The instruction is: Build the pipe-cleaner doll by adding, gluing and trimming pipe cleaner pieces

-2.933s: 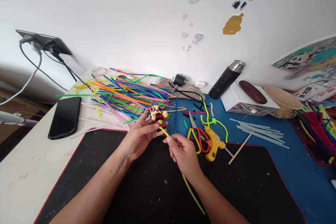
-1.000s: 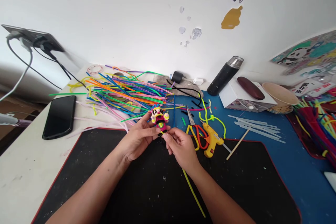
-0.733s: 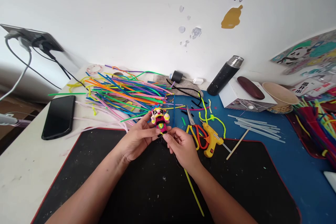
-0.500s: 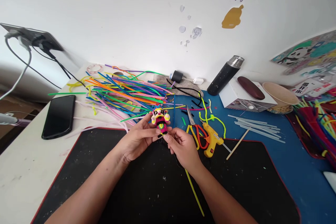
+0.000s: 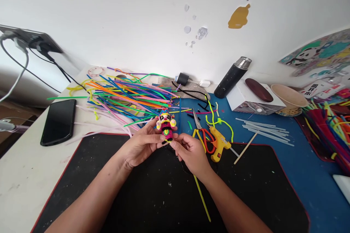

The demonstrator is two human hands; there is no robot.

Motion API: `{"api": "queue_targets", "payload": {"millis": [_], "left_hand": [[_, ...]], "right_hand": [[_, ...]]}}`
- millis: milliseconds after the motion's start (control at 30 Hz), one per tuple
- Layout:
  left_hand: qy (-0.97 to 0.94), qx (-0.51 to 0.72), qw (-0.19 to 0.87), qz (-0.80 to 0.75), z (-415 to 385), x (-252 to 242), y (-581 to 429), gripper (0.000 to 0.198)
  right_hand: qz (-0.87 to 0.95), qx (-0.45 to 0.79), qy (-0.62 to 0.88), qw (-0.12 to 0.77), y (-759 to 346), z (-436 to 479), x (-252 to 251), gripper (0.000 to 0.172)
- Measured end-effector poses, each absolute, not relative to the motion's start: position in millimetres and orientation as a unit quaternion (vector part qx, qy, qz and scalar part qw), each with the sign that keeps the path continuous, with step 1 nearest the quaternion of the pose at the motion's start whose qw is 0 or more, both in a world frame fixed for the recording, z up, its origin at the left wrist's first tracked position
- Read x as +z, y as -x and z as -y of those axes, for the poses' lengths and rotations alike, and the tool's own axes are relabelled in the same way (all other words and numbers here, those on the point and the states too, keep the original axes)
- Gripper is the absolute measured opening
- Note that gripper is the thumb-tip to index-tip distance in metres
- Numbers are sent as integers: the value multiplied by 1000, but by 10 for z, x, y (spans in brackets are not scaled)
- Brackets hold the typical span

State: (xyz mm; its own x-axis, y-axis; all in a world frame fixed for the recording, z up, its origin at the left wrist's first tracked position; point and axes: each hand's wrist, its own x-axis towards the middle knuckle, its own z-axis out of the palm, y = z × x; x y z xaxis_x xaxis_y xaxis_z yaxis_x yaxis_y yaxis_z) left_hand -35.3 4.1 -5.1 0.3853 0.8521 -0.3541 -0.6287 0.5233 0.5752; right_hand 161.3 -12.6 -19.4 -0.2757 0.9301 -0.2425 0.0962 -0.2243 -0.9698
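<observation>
Between my two hands is a small pipe-cleaner doll (image 5: 166,125) with a magenta body, a pale face with black marks, yellow trim and round pale-yellow hands. It stands upright, its front turned toward me. My left hand (image 5: 144,142) is closed around its left side and back, thumb across the lower body. With thumb and fingertips, my right hand (image 5: 190,153) pinches the doll's feet at the bottom. A yellow pipe cleaner (image 5: 202,198) lies on the black mat (image 5: 142,200) below my right wrist. The doll's back is hidden.
Right of my hands lie scissors (image 5: 208,142), a yellow glue gun (image 5: 219,145), glue sticks (image 5: 265,131) and a wooden stick (image 5: 246,148). Behind are heaped pipe cleaners (image 5: 131,94) and a black thermos (image 5: 232,76). A phone (image 5: 58,122) lies at left.
The whole view has shifted slightly left. Both hands keep the same grip, and the doll appears a little more upright, its front slightly more visible.
</observation>
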Motion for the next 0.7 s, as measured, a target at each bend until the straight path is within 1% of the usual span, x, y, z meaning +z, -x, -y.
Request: {"api": "queue_targets", "payload": {"millis": [133, 300, 500, 700], "left_hand": [[-187, 431, 827, -309, -39, -67, 387, 61], [-192, 410, 825, -338, -26, -78, 402, 71], [-199, 403, 822, -348, -31, -56, 390, 63], [-210, 390, 831, -336, -35, -71, 397, 68]], "right_hand": [[548, 590, 491, 333, -1665, 104, -190, 34], [610, 521, 515, 302, -1767, 76, -177, 28], [672, 459, 513, 272, -1850, 52, -28, 20], [699, 417, 513, 271, -1880, 23, 24, 15]]}}
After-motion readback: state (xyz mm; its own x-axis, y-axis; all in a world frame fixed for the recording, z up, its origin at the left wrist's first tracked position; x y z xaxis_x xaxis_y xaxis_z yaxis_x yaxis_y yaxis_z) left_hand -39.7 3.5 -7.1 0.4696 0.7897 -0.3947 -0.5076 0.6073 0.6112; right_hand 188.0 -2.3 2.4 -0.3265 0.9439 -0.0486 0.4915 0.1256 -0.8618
